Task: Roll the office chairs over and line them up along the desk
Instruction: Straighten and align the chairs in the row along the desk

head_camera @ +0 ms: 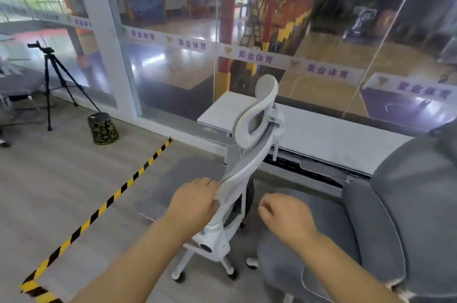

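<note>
Gripping the white chair backrest (249, 155) edge: left fingers (210, 184); right fingers (266, 204) beside it, loosely curled, seemingly empty.

Camera tripod (53, 85) near a patterned bin (103, 128), striped floor tape (103, 206) alongside

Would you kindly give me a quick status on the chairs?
Left hand grips white chair backrest; right hand free. It stands at desk end. Grey chair close alongside.

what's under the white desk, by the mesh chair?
A desk leg and a dark slatted tray show under the white desk. The mesh chair and grey chair hide the rest.
</note>
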A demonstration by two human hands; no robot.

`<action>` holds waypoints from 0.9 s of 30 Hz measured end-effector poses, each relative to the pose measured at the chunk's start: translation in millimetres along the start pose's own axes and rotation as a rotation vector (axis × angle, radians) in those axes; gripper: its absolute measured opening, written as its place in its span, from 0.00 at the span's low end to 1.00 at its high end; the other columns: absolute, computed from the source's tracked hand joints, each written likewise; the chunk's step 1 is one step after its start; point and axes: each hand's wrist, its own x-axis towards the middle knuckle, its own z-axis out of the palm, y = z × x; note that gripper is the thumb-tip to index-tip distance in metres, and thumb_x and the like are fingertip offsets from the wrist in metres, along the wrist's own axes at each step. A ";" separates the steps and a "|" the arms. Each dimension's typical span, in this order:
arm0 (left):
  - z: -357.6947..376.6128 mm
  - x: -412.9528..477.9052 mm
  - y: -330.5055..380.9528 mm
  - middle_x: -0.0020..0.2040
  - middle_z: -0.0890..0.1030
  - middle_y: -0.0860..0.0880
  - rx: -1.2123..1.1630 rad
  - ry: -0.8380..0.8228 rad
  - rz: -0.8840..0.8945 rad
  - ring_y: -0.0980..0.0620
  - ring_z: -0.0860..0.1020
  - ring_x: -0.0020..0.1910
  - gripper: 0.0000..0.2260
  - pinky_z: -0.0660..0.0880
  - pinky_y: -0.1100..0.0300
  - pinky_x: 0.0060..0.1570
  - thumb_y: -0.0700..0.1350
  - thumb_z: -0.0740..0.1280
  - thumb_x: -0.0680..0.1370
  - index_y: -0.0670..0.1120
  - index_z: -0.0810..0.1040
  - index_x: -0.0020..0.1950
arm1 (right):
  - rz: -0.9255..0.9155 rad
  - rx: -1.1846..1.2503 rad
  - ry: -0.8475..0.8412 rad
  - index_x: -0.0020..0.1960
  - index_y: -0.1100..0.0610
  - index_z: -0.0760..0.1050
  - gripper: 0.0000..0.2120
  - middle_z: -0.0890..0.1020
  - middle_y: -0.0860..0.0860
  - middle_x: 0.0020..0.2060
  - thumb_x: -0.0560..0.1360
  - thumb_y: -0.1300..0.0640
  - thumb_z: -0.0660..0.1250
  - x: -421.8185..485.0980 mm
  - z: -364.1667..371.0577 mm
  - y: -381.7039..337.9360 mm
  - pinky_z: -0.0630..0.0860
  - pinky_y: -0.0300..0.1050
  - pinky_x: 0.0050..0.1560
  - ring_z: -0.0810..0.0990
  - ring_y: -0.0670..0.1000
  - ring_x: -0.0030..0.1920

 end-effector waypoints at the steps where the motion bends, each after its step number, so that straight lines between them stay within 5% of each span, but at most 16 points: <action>1: 5.9 16.1 0.5 0.40 0.79 0.48 -0.075 0.000 0.015 0.47 0.78 0.38 0.12 0.67 0.59 0.30 0.47 0.72 0.67 0.46 0.79 0.49 | 0.023 -0.009 0.000 0.47 0.50 0.75 0.09 0.76 0.44 0.41 0.77 0.50 0.57 6.0 0.3 2.9 0.62 0.42 0.36 0.72 0.47 0.41; 3: 18.4 45.4 3.4 0.53 0.78 0.47 -0.122 0.019 0.045 0.45 0.75 0.52 0.17 0.72 0.53 0.44 0.47 0.64 0.74 0.46 0.73 0.62 | 0.067 -0.016 0.008 0.46 0.50 0.75 0.09 0.79 0.45 0.44 0.77 0.50 0.57 18.8 -0.7 10.7 0.65 0.43 0.37 0.75 0.49 0.44; 6: 30.1 79.2 6.2 0.59 0.75 0.47 -0.128 0.000 0.062 0.46 0.71 0.57 0.20 0.71 0.54 0.52 0.48 0.61 0.76 0.46 0.66 0.67 | 0.128 0.006 0.038 0.45 0.50 0.75 0.08 0.79 0.47 0.44 0.76 0.51 0.58 38.1 -1.6 25.9 0.68 0.44 0.38 0.77 0.51 0.45; 18: 44.0 106.8 -15.7 0.48 0.76 0.45 -0.211 -0.025 0.079 0.48 0.68 0.38 0.10 0.63 0.57 0.36 0.43 0.60 0.75 0.43 0.71 0.55 | 0.298 0.011 0.183 0.44 0.52 0.78 0.09 0.82 0.48 0.41 0.76 0.54 0.59 106.0 -5.3 57.8 0.67 0.43 0.36 0.79 0.54 0.44; 27: 35.3 71.7 -90.0 0.48 0.76 0.46 -0.211 -0.052 0.202 0.49 0.69 0.39 0.12 0.61 0.58 0.35 0.44 0.60 0.75 0.44 0.70 0.58 | 0.339 -0.008 0.354 0.40 0.56 0.77 0.09 0.81 0.50 0.39 0.75 0.55 0.60 127.4 -8.3 1.5 0.70 0.45 0.34 0.78 0.56 0.40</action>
